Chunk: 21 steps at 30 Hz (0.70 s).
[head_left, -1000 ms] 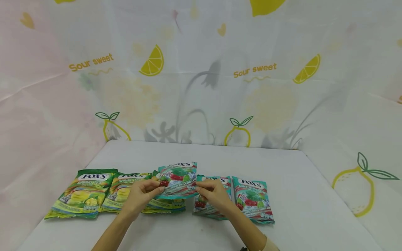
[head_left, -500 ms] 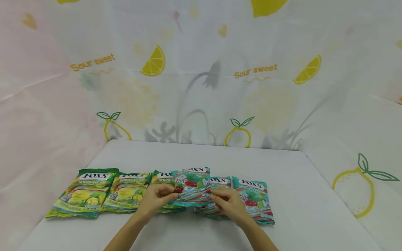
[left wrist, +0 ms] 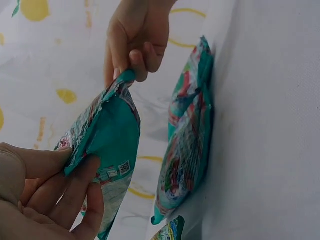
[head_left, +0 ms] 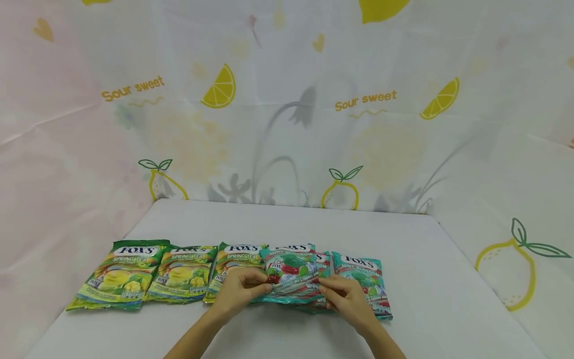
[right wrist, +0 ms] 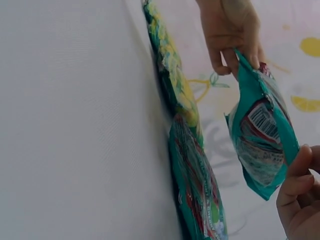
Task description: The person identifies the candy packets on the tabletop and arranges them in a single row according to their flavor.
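A teal Fox's Mint Blossom candy bag (head_left: 289, 276) is held up between both hands. My left hand (head_left: 239, 290) pinches its left side between thumb and fingers; my right hand (head_left: 350, 299) pinches the right side. In the left wrist view the bag's teal back (left wrist: 117, 135) shows, clear of the surface. The right wrist view shows a barcode on the back of the bag (right wrist: 262, 145). Behind the held bag, a second teal bag (head_left: 324, 260) lies mostly covered in the head view. To its right lies another Mint Blossom bag (head_left: 360, 274).
Three green-and-yellow Spring Tea bags lie in a row on the left: one at the far left (head_left: 121, 274), one beside it (head_left: 183, 274), and one partly behind my left hand (head_left: 230, 257). They rest on a white table (head_left: 448, 299), with a lemon-print cloth (head_left: 278, 149) hanging behind.
Both hands have moved right and slightly down with the held teal bag. It has gone from in front of the third Spring Tea bag to in front of a teal bag.
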Tool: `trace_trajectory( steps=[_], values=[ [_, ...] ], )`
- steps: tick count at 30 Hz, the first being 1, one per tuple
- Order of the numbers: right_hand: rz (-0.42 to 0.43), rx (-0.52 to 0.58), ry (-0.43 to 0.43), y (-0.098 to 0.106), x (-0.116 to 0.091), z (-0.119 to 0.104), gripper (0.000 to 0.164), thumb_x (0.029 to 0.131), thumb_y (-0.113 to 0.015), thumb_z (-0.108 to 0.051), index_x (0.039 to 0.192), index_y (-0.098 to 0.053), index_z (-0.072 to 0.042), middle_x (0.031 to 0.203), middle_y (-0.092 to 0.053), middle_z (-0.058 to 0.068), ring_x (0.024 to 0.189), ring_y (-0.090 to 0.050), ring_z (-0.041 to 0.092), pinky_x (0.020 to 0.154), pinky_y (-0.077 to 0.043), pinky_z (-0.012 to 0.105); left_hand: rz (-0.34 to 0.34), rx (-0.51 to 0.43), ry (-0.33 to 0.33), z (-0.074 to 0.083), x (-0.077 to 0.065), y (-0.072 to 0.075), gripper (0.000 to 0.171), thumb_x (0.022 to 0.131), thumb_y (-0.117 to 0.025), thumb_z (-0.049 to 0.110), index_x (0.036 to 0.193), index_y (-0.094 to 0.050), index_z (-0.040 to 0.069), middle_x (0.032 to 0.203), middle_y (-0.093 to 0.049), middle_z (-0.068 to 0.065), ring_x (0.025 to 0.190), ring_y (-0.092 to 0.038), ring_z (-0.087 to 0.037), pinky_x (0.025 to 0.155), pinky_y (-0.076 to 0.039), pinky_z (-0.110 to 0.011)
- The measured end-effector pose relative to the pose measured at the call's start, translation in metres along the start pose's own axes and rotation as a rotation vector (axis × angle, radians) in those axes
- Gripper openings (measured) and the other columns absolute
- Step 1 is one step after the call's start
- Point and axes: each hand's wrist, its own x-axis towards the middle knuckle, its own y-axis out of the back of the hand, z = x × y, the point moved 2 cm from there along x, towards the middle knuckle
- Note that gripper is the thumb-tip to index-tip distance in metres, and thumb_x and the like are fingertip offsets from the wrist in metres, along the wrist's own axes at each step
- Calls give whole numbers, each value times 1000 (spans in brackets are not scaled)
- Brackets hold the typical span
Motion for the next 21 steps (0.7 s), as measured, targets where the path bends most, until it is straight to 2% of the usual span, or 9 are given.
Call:
trace_trajectory(
  steps=[4, 13, 17, 21],
  values=[
    [24, -29, 27, 6, -8, 2, 30, 91, -58, -5, 113, -60, 15, 85, -57, 9, 59, -48, 2, 49, -42, 18, -23, -17, -15, 0, 3, -9, 16, 81, -70, 2, 88, -68, -12, 91, -65, -23, 76, -64, -5, 70, -53, -21],
    [73, -60, 98, 23, -24, 6, 27, 91, -56, 0, 110, -60, 18, 73, -54, 1, 57, -46, 1, 47, -42, 19, -47, -28, 27, 2, 9, -32, 16, 81, -70, 3, 87, -69, -12, 90, -68, -21, 74, -65, -6, 68, -53, -20],
    [88, -75, 120, 29, -30, 9, 25, 91, -56, 2, 109, -60, 19, 69, -53, 4, 55, -45, 2, 43, -39, 21, -49, -43, -11, 3, 10, -41, 14, 80, -70, 1, 85, -69, -12, 87, -68, -22, 73, -66, -6, 67, -54, -21],
    [93, -88, 163, 35, -34, 12, 24, 90, -54, 6, 108, -58, 22, 74, -55, 9, 55, -46, 2, 42, -40, 22, -43, -45, -39, 3, 11, -49, 13, 80, -70, 0, 85, -68, -12, 87, -68, -23, 74, -67, -8, 67, -54, -22]
  ],
)
